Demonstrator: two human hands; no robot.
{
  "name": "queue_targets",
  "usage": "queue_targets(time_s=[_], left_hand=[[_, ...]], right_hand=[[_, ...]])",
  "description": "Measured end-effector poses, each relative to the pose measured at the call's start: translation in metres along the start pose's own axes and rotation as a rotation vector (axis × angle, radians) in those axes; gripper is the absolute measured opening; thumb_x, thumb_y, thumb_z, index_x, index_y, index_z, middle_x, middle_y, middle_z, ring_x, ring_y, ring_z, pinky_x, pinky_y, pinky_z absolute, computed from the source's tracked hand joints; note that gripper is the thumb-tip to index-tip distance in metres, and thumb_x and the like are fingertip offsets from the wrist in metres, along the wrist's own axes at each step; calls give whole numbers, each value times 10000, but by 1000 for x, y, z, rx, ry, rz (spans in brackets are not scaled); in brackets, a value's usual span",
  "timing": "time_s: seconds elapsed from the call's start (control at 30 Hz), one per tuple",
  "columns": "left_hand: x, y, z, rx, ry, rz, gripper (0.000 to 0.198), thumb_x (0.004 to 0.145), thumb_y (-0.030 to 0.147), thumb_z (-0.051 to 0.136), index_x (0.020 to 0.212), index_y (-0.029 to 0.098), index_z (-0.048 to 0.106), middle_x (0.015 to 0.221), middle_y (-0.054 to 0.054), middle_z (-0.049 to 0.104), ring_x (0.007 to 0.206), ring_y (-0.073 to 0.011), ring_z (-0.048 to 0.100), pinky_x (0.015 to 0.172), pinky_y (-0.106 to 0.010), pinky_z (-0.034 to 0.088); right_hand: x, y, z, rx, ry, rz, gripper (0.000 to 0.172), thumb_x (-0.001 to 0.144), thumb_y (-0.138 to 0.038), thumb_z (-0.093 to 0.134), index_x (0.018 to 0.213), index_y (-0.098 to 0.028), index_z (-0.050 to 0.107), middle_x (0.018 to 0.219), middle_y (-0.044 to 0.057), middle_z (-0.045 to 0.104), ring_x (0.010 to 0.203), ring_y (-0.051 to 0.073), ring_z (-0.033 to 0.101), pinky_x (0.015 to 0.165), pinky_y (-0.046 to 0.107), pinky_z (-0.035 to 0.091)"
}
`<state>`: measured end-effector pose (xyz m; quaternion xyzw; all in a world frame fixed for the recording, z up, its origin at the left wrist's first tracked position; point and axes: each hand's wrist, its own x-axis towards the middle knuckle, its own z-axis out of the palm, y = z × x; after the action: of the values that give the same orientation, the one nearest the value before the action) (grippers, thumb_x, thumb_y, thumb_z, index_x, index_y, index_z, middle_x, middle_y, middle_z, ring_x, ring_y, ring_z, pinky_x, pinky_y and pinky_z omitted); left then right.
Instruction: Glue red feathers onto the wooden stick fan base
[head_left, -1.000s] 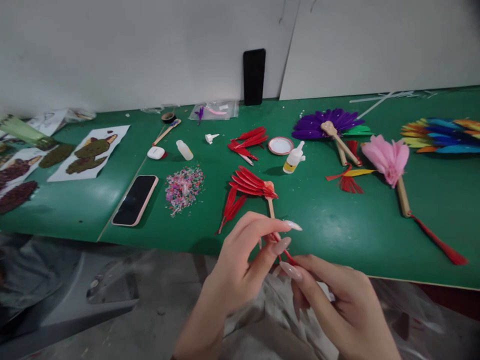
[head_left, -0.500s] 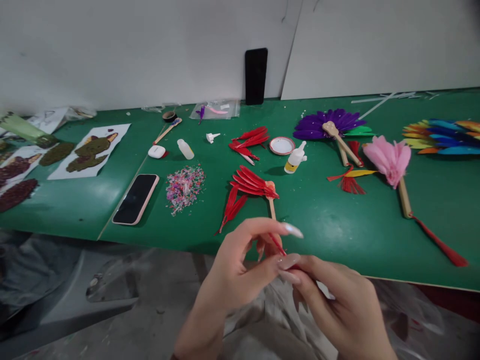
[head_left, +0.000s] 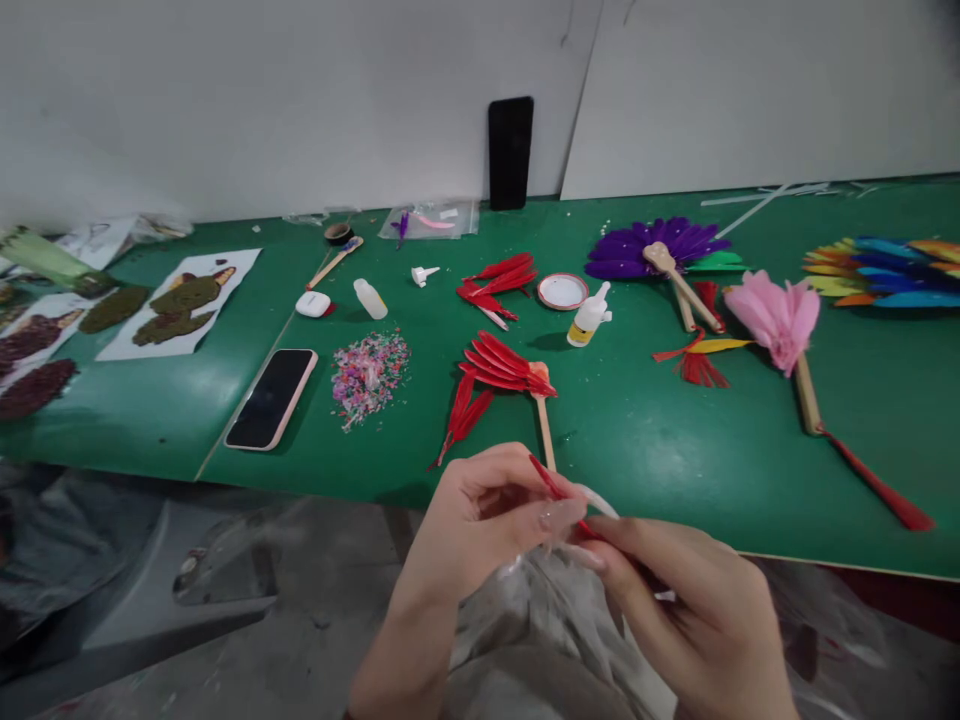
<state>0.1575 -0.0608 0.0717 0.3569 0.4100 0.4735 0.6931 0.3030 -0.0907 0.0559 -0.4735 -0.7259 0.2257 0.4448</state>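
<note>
My left hand [head_left: 480,520] and my right hand [head_left: 682,610] meet below the near edge of the green table [head_left: 660,450]. Both pinch a thin red feather [head_left: 549,485] between fingertips; its tip sticks up and left out of my left fingers. Just beyond my hands lies a half-made red feather fan [head_left: 504,366] on a wooden stick, with two loose red feathers [head_left: 461,412] to its left. More loose red feathers [head_left: 495,280] lie farther back.
A pink-cased phone [head_left: 271,398], a pile of coloured bits [head_left: 369,372], a small glue bottle [head_left: 587,318] and a round lid [head_left: 562,291] sit mid-table. Purple [head_left: 652,250], pink [head_left: 776,315] and multicoloured [head_left: 885,270] feather fans lie at right. A black phone [head_left: 510,152] leans on the wall.
My left fingers have curled down and closed around the red feather, and both hands have shifted slightly lower. Nothing on the table has moved.
</note>
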Motion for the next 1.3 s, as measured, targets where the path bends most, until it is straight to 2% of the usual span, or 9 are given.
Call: queue_targets(time_s=[0.1,0.3,0.47,0.67,0.87,1.0,1.1,1.2,1.3], left_hand=[[1,-2,0,-107,-15,-71,166,623,260,815,612,155,687,659,13,599,501,-48,513,452,-166,479],[2,-8,-3,-214,-152,-139,160,608,232,825,635,161,684,601,25,603,439,-32,490,413,-152,431],[1,-8,0,-226,-102,-121,182,595,219,829,609,155,659,608,22,603,463,-32,493,404,-134,384],[0,-9,-4,-152,-102,-160,206,671,295,781,636,141,649,611,20,581,357,12,329,312,-148,206],[0,-11,-3,-145,-62,-129,194,636,264,805,608,146,654,589,30,548,403,-9,387,347,-146,300],[2,-11,1,-150,-43,-71,178,612,237,818,601,153,662,623,22,582,455,-24,446,392,-142,370],[2,-11,1,-155,-54,-91,176,589,227,829,613,156,670,628,19,607,447,-30,454,398,-151,392],[0,-13,-1,-143,-43,-143,199,581,255,834,624,151,671,658,6,634,449,-37,461,398,-163,396],[-1,-14,-3,-104,-29,-161,216,608,307,822,665,146,689,647,0,637,437,-33,442,369,-153,341]], right_hand=[[-1,-1,-2,-6,-7,-9,151,906,-202,527,803,-193,636,514,-31,609,401,98,557,416,202,396],[3,-7,-7,-9,-39,-21,253,926,-221,499,690,-189,585,464,-51,532,372,72,496,391,179,367],[5,-8,-7,-10,-27,-21,245,928,-219,498,707,-185,601,449,-62,509,359,60,468,385,163,357],[5,-5,-6,-28,-37,-37,232,930,-226,498,724,-185,596,471,-54,533,377,69,498,396,175,367],[2,-4,-5,-21,-13,-23,185,920,-226,514,770,-192,616,472,-58,535,360,72,473,386,185,349],[-1,-3,-4,7,12,31,158,908,-233,532,795,-202,640,441,-68,507,338,72,444,381,188,341],[0,-2,-4,43,3,52,186,911,-247,530,773,-211,650,416,-70,495,324,75,439,382,191,349],[3,-2,-5,56,-6,46,214,917,-261,523,758,-212,657,410,-66,495,319,77,437,370,190,342],[4,-2,-6,35,-15,33,221,917,-256,523,744,-206,650,412,-65,498,321,75,441,373,187,347]])
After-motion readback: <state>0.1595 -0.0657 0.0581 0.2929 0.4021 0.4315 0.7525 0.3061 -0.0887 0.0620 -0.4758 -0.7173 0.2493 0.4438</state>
